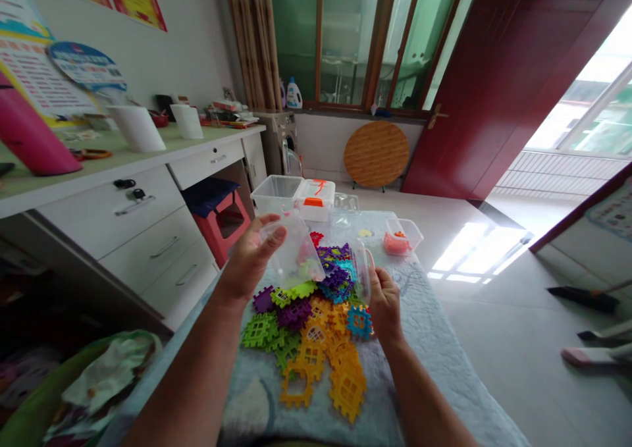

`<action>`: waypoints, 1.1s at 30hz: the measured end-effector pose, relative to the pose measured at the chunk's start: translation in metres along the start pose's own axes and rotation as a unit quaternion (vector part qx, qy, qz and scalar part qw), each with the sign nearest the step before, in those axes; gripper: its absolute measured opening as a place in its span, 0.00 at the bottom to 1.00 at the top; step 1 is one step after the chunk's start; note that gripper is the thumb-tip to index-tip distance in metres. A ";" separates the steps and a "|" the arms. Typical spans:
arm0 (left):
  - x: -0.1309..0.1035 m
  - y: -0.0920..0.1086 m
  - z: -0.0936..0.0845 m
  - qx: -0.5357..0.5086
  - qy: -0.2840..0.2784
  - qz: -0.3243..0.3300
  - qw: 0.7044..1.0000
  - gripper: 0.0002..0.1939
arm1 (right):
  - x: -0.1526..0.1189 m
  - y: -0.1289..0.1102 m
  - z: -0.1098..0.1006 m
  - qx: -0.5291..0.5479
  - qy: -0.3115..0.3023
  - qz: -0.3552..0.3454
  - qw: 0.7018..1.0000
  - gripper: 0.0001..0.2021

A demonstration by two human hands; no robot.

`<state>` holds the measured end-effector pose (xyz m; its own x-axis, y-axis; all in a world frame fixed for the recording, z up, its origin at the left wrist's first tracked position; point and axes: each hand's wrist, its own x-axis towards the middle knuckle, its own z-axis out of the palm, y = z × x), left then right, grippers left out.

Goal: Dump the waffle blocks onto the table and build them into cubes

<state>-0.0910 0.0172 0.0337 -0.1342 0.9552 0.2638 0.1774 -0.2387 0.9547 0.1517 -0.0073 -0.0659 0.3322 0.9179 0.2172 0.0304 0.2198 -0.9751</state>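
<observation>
left hand (259, 253) — grip pinching a clear box (296, 253) by its side | right hand (386, 300) — grip pinching a clear lid-like piece (362, 272) by its edge | both are over notched tiles (323, 312) heaped on blue cloth (429, 335)

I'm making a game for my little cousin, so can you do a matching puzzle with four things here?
Things:
1. Left hand
2. Pieces
3. Stool
4. Round board

Places and states:
A. Below the window
B. Holding a clear box
C. Partly under the desk
D. Heaped on the blue cloth

Right pairs: 1-B, 2-D, 3-C, 4-A
</observation>
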 end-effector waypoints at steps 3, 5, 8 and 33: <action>-0.007 -0.013 0.005 -0.183 -0.109 -0.068 0.975 0.36 | -0.001 -0.002 -0.002 -0.027 0.013 -0.024 0.999 0.17; -0.013 -0.020 0.011 -0.232 -0.172 -0.102 0.952 0.38 | -0.001 -0.004 -0.005 -0.045 0.011 -0.050 0.998 0.16; -0.022 -0.024 0.020 -0.253 -0.231 -0.123 0.931 0.46 | 0.002 -0.014 -0.012 -0.082 0.001 -0.113 0.990 0.14; -0.029 -0.043 0.035 -0.333 -0.336 -0.058 0.879 0.51 | -0.002 -0.040 -0.008 -0.237 -0.154 -0.329 0.901 0.10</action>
<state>-0.0603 0.0060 -0.0195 0.5317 0.8144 0.2327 -0.4402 0.0310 0.8974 0.1576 -0.0201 -0.0280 -0.1805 0.7048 0.6861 0.5487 0.6510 -0.5245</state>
